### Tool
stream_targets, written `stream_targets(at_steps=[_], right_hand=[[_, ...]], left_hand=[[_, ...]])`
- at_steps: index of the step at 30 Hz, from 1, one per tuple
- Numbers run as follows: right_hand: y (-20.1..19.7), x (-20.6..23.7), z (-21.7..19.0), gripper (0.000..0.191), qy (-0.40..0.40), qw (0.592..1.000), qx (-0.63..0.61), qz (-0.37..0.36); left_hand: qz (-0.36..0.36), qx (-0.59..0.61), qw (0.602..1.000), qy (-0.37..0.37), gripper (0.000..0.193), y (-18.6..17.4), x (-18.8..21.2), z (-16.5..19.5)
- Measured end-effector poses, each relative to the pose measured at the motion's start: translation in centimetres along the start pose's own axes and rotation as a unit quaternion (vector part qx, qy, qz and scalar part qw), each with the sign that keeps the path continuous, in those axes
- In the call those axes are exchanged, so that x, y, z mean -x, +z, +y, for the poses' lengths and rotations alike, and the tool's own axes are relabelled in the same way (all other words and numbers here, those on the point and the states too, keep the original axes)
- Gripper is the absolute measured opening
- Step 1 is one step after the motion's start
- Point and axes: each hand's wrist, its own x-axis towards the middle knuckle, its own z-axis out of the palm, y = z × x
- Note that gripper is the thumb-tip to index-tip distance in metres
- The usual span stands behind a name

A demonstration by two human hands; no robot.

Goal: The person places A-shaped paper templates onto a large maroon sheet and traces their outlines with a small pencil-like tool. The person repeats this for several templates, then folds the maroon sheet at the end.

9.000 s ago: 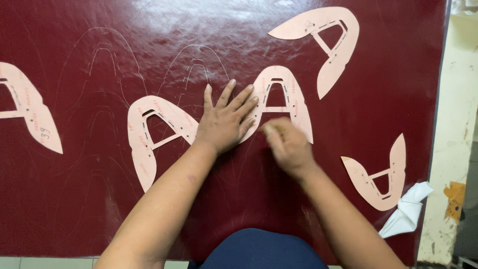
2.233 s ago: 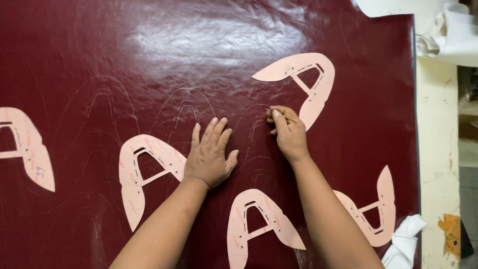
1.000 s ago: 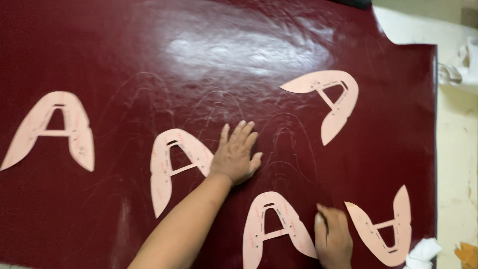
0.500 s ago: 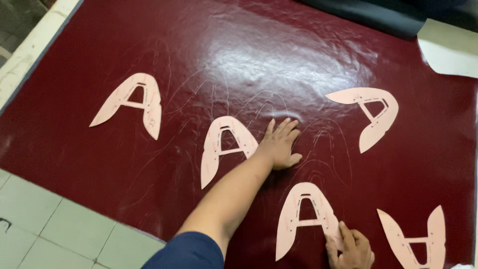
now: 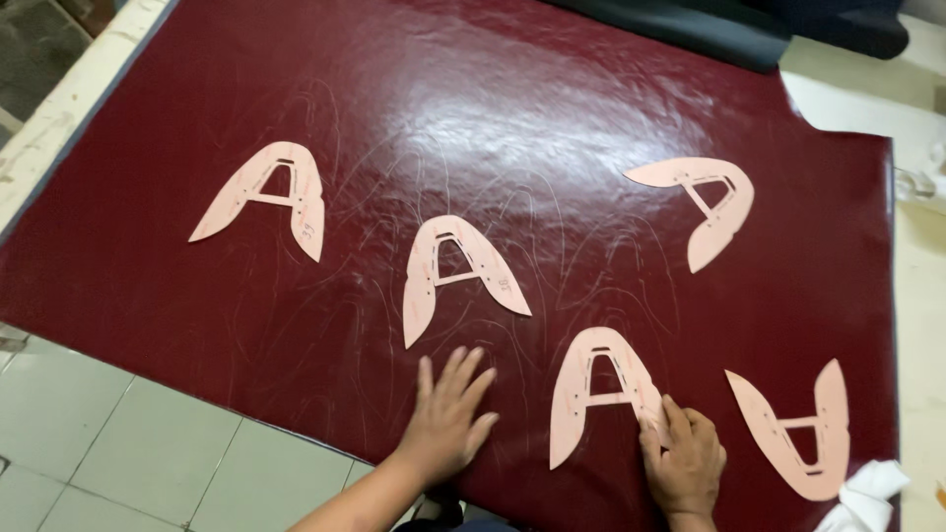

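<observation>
A shiny dark red leather sheet point(image 5: 512, 108) covers the table, marked with faint traced outlines. Several pink A-shaped card templates lie on it. My left hand point(image 5: 448, 419) lies flat on the leather with fingers spread, just below the middle template point(image 5: 455, 273). My right hand point(image 5: 683, 461) presses its fingertips on the lower right leg of the near template point(image 5: 599, 387). Other templates sit at the left point(image 5: 268, 195), upper right point(image 5: 702, 200) and lower right point(image 5: 800, 432).
The leather's near edge hangs over a pale tiled floor point(image 5: 118, 443) at lower left. A dark folded sheet point(image 5: 709, 25) lies along the far edge. The cream tabletop point(image 5: 921, 246) shows at right, with a white crumpled cloth point(image 5: 867, 498) in the lower right corner.
The view has swung left and pulled back. My left hand has slid down off the middle template toward the near edge. My right hand stays on the near template's right leg.
</observation>
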Motion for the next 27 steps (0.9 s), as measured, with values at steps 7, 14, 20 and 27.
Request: stream_targets(at_steps=[7,14,20,27], right_hand=[[-1.5,1.3,-0.6,0.058,-0.027,0.998,-0.024,0.06],[-2.4,4.7,-0.6,0.049,-0.023,0.992,-0.063,0.11],[-2.5,10.4,2.2,0.046,0.001,0.994,-0.059,0.094],[-2.5,15.7,7.0,0.047,0.023,0.988,-0.095,0.122]], left_hand=[[-0.069,-0.015,0.996,-0.054,0.059,-0.9,5.2,0.1],[-0.053,-0.075,0.995,-0.045,0.063,-0.9,6.3,1.6],[-0.032,-0.076,0.995,-0.056,0.061,-0.2,7.4,2.9],[-0.012,-0.099,0.994,-0.051,0.06,0.3,7.8,4.6]])
